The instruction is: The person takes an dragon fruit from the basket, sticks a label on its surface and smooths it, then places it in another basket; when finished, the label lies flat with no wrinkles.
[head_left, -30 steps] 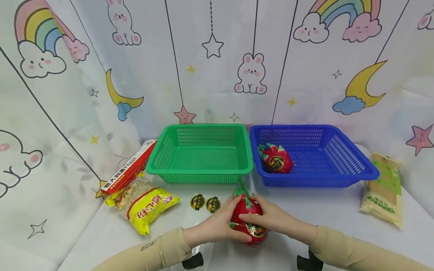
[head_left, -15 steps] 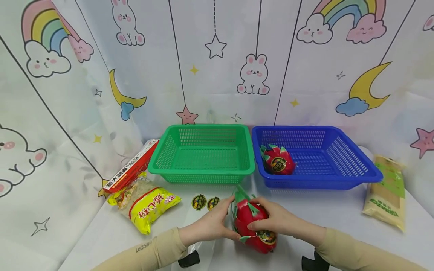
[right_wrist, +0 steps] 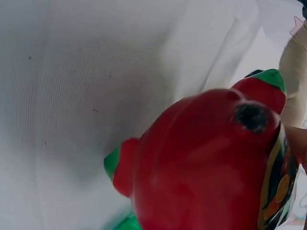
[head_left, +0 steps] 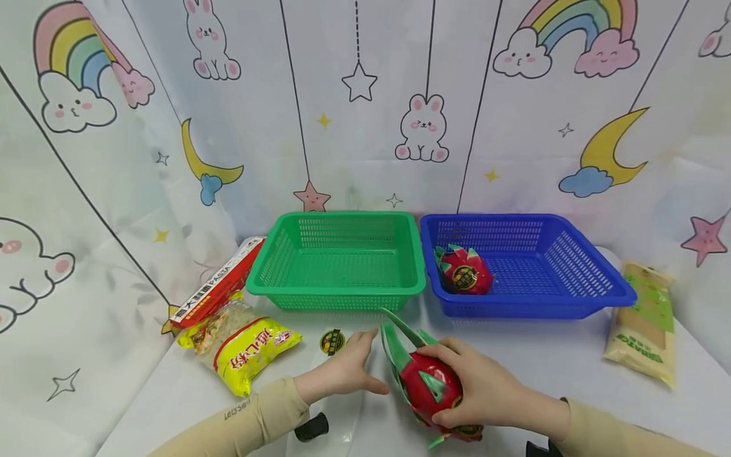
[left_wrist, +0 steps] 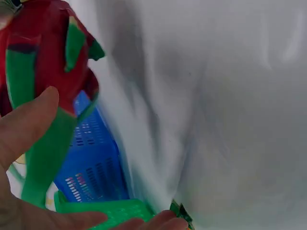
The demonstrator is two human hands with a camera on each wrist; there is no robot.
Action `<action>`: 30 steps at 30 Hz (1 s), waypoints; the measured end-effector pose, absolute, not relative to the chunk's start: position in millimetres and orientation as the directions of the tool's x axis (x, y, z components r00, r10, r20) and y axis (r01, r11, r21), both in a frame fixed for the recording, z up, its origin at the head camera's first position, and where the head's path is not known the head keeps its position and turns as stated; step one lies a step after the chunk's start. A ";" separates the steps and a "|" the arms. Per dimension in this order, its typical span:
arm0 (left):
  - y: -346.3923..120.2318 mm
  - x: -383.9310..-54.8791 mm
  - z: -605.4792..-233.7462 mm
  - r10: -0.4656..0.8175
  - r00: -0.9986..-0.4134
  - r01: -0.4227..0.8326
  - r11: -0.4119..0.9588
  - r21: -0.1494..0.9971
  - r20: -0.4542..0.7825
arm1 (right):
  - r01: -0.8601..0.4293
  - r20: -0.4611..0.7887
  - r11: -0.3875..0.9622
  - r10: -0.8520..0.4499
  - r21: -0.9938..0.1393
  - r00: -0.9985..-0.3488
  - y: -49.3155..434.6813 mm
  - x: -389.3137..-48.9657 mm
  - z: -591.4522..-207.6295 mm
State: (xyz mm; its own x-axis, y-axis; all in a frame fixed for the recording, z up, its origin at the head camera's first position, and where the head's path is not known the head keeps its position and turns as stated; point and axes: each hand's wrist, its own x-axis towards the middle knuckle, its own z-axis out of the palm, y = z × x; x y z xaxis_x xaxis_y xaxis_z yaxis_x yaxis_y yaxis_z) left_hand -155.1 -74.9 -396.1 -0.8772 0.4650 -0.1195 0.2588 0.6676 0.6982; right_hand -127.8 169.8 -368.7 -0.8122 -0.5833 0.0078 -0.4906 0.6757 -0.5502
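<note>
A red dragon fruit (head_left: pixel 431 384) with long green tips and a dark round label is gripped by my right hand (head_left: pixel 485 384), thumb on the near side and fingers over the top. Its green tips point away from me and to the left. The right wrist view has the fruit's smooth red end (right_wrist: pixel 192 167) up close, label at its right edge. To the left, my left hand (head_left: pixel 342 371) is spread with a gap between it and the fruit. A clear strip (head_left: pixel 339 419) lies under that hand, bearing a round dark sticker (head_left: pixel 332 342).
A green basket (head_left: pixel 337 290) stands at the back, beside a blue basket (head_left: pixel 531 304) with another labelled dragon fruit (head_left: pixel 465 271) inside. On the left lie a red pasta box (head_left: pixel 219 282) and a yellow food bag (head_left: pixel 245 346). A beige packet (head_left: pixel 642 324) lies far right.
My left hand has come off the dragon fruit and moved left, now covering one of two stickers. My right hand has drawn the fruit right and towards me, turning it.
</note>
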 end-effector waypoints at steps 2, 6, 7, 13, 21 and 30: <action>-75.5 -158.6 -399.0 0.492 -0.862 0.287 0.673 0.682 -0.123 | -0.522 0.046 0.673 -0.590 -0.524 -0.806 169.9 -125.4 -366.6; -70.1 -165.3 -405.6 0.557 -0.829 0.439 0.704 0.559 -0.050 | -0.569 0.158 0.668 -0.572 -0.479 -0.805 170.3 -125.3 -359.5; -67.3 -166.5 -406.7 0.571 -0.820 0.482 0.715 0.507 -0.025 | -0.576 0.188 0.670 -0.562 -0.467 -0.806 170.5 -126.0 -356.9; -47.6 -170.1 -402.9 0.660 -0.732 0.681 0.705 0.200 0.167 | -0.555 0.327 0.740 -0.454 -0.380 -0.829 175.7 -133.0 -336.8; -22.6 -183.4 -393.6 0.714 -0.599 0.757 0.653 -0.036 0.363 | -0.498 0.443 0.809 -0.340 -0.313 -0.829 189.3 -149.3 -326.0; -0.1 -202.2 -387.4 0.702 -0.577 0.711 0.683 -0.166 0.418 | -0.430 0.482 0.841 -0.243 -0.328 -0.842 206.2 -161.7 -323.5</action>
State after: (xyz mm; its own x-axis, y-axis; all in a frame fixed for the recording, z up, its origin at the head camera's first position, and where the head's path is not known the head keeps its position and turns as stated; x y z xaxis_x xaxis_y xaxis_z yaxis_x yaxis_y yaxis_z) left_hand -202.2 -0.1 -387.4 -0.5766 0.7023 0.4175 0.7112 0.6829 -0.1665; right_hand -161.7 206.2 -323.5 -0.8420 -0.2428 0.4818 -0.4304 0.8407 -0.3285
